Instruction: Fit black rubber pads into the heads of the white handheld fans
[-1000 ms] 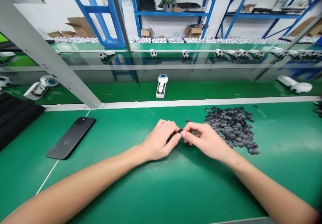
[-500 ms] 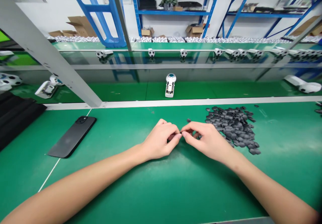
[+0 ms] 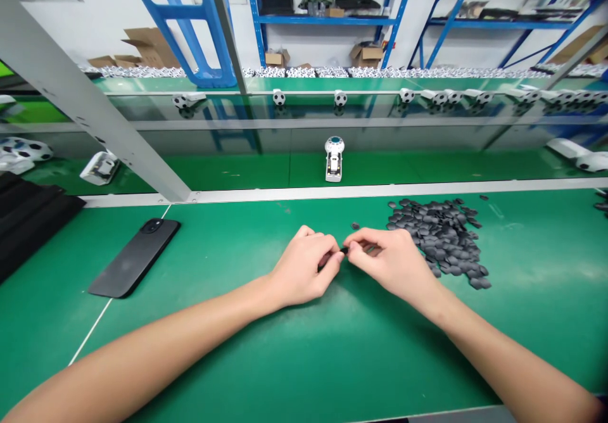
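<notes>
My left hand (image 3: 306, 266) and my right hand (image 3: 392, 259) meet fingertip to fingertip over the green bench. Between them is a small black piece (image 3: 344, 251), pinched by thumb and forefinger from both sides and mostly covered. Just behind my right hand lies a heap of thin dark-grey discs (image 3: 444, 236), partly hidden by the hand. One loose disc (image 3: 355, 225) rests on the bench beyond my right fingertips.
A black phone (image 3: 135, 258) lies at the left. Behind the white rail (image 3: 285, 194), a white football-ended device (image 3: 334, 160) sits on a green belt. A grey post (image 3: 118, 125) slants at left, near dark folded material (image 3: 38, 220).
The white device behind the rail has shifted right, while the footballs on the upper level have moved slightly left. More of the black piece shows between my fingertips, which have parted a little.
</notes>
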Tool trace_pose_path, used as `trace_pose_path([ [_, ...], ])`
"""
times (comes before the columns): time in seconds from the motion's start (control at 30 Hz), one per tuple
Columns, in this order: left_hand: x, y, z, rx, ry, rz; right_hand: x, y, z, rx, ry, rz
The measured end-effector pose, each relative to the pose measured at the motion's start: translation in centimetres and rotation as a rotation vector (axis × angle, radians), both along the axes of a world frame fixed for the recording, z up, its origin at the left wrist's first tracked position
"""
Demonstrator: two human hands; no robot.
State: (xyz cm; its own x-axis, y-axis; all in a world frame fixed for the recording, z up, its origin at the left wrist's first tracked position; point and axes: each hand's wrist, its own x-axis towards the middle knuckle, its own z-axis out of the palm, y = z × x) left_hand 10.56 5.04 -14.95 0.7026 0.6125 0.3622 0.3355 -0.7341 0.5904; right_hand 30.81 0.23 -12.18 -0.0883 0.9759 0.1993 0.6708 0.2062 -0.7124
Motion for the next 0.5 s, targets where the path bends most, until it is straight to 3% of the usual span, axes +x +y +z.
trace_pose_path([
  [0.2,-0.1,0.2,0.0,-0.142,-0.073,0.055,1.7,0.6,0.3,-0.081,0.154,0.033],
  [0.5,0.0,0.3,-0.2,-0.114,-0.037,0.011,1.1,0.4,-0.2,-0.051,0.051,0.159],
])
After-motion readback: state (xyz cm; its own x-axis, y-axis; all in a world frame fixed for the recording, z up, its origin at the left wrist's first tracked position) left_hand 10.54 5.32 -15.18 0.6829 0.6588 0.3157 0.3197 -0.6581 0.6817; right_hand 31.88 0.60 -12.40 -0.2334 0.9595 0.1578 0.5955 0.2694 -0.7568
